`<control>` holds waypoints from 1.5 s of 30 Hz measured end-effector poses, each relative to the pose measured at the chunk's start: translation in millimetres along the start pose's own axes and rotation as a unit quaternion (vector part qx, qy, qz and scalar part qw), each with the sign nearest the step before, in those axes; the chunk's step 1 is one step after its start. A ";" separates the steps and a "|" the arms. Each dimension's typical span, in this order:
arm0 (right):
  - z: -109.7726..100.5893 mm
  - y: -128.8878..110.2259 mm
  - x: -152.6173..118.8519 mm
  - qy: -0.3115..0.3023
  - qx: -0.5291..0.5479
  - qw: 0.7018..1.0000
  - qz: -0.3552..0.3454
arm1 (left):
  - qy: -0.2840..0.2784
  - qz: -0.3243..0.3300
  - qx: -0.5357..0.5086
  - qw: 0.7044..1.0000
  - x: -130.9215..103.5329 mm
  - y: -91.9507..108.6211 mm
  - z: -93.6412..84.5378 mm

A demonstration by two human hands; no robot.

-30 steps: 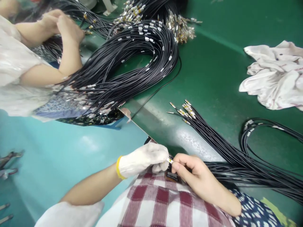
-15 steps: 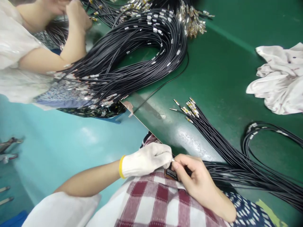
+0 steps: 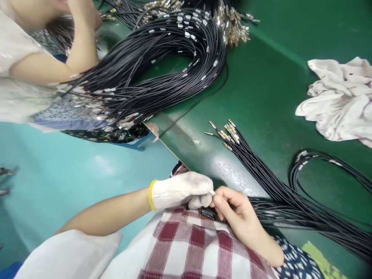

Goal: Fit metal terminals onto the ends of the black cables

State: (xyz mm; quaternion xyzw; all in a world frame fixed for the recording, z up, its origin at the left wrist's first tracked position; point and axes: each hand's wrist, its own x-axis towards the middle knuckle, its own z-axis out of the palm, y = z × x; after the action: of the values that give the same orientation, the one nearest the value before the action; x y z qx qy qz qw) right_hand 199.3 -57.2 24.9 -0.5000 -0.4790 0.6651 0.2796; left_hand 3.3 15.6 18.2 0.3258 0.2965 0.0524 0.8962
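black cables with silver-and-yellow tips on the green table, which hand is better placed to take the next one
Right, I'd judge: the bare right hand is nearer the tips and the cables, while the white-gloved left hand sits farther off. Both hold a small silver piece.

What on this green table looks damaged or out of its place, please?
One black cable strays from the large looped bundle to the edge of the table, separate from the rest. There, a brownish patch breaks the green surface; whether wear or tape, I cannot tell.
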 end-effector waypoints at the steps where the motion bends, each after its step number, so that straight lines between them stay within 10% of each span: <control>1: -0.7 -0.1 -0.1 0.000 0.003 1.000 0.000 | -0.006 0.002 -0.015 1.000 1.3 -1.7 -0.6; 45: 6.7 8.7 -12.8 -0.007 0.043 0.999 0.002 | -0.046 -0.046 -0.043 0.997 3.0 -6.8 9.3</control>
State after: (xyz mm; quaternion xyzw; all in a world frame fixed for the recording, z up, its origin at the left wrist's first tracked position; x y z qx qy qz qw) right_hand 198.3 -73.8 22.3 -0.4834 -0.4512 0.6892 0.2963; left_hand 10.4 6.0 18.3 0.2754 0.2670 0.0086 0.9235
